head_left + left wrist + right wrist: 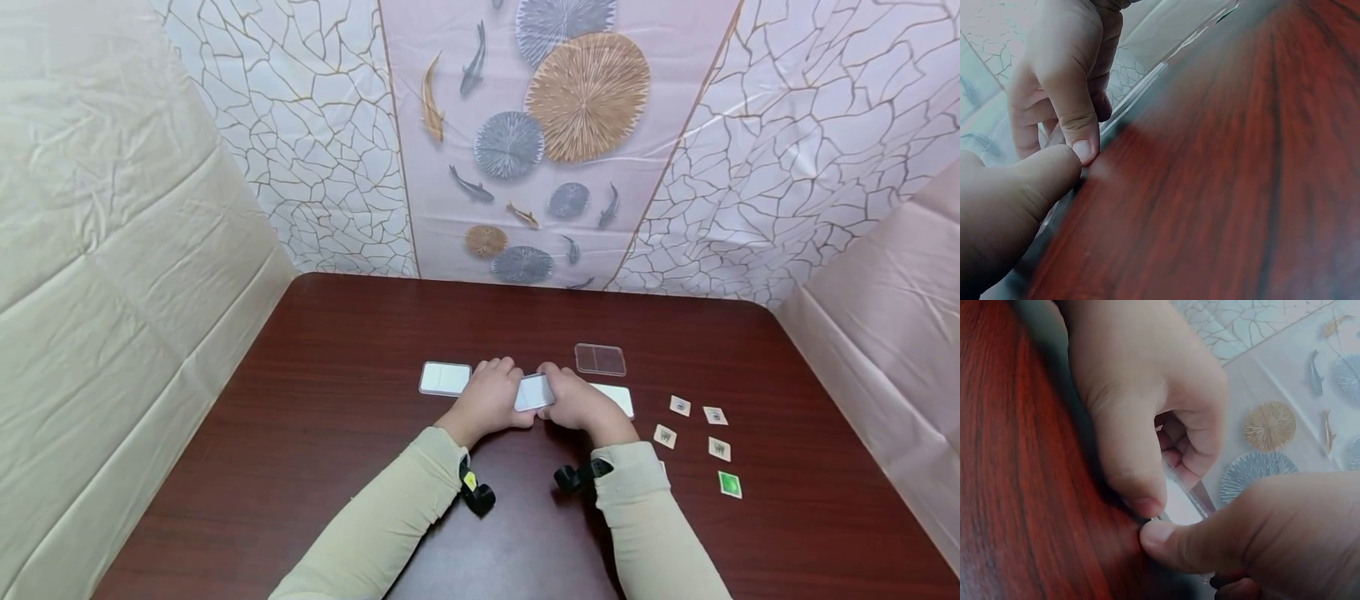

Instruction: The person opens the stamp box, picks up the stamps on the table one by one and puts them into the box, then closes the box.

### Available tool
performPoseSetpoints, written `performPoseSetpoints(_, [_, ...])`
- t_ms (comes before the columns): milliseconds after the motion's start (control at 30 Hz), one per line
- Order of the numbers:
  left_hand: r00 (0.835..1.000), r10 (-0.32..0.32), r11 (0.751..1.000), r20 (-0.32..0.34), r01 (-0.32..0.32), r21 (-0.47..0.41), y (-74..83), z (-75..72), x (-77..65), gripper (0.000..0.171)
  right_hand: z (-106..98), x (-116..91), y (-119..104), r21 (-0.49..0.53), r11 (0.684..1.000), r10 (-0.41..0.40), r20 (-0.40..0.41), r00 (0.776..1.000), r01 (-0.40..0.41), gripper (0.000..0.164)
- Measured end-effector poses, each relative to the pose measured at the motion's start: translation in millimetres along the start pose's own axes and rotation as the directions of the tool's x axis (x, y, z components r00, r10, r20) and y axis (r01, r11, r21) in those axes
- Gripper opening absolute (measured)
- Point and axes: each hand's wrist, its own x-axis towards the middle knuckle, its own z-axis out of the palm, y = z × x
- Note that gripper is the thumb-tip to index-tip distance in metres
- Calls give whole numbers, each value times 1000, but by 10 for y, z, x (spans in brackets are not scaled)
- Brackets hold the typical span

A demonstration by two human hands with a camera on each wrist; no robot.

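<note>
A small, flat clear-edged case with a white face is held between both hands near the middle of the table. My left hand grips its left end and my right hand its right end. The right wrist view shows the two thumbs close together along the near edge of the white case. Fingers cover both of its ends. A similar white case lies just left of my left hand. Partly hidden behind my right hand is a white rectangular piece.
A clear, empty-looking plastic lid or tray lies beyond my right hand. To the right are several small square cards with dark pictures and a green one. My right sleeve partly covers another card. Patterned cloth hangs behind the dark wooden table.
</note>
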Motion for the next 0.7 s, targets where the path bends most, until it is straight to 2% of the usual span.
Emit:
performPoseSetpoints(233, [998,7,1000,56,-7,-10,-65,-18,-2,59,-38,-13,15,5,1000,-1,-22,1000,1,65])
performPoseSetpoints(400, [995,4,1000,100,-2,-20,-105,-34,-4,64,-58,-11,76,-47,998,-31,-43,999,29,64])
performPoseSetpoints(700, [993,11,999,115,-7,-36,-117,-41,0,62,-61,-2,145,-34,996,-88,-62,994,86,63])
